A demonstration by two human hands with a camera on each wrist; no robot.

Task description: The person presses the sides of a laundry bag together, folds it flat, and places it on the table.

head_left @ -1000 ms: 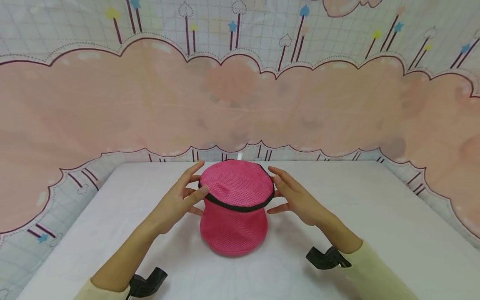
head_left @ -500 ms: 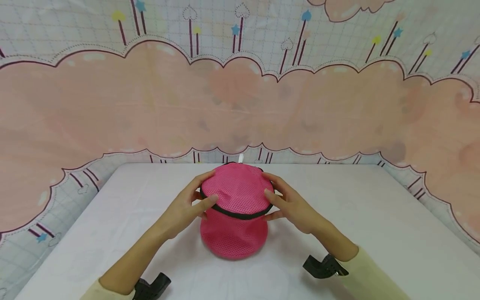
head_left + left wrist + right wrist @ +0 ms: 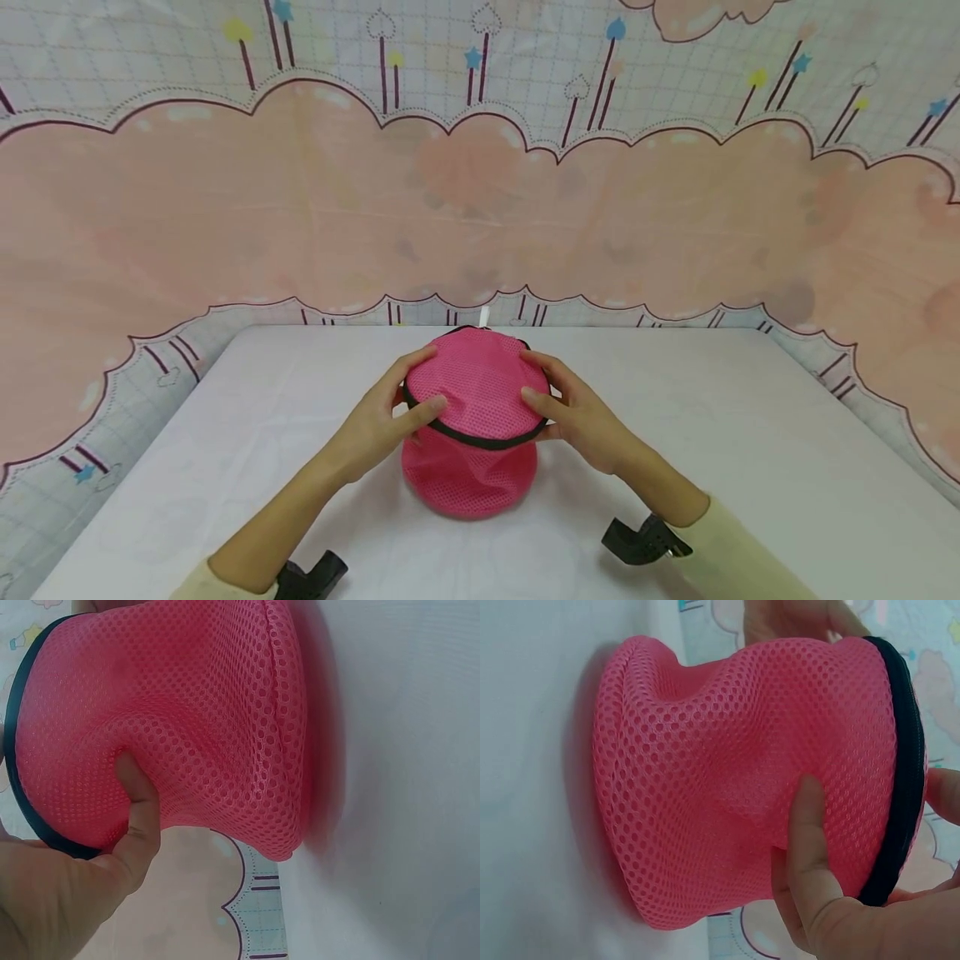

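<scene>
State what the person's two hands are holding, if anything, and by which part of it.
Both the left hand and the right hand grip the pink mesh bag at its upper end, by the black-trimmed rim, thumbs denting the side mesh.

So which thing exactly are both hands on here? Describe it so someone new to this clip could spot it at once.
On the white table in front of the pink cloud-print backdrop, look to the middle. There stands a bright pink, round mesh fabric pouch with a black zipper band round its top, gripped by the left hand and right hand. Nothing else there is pink mesh.
</scene>
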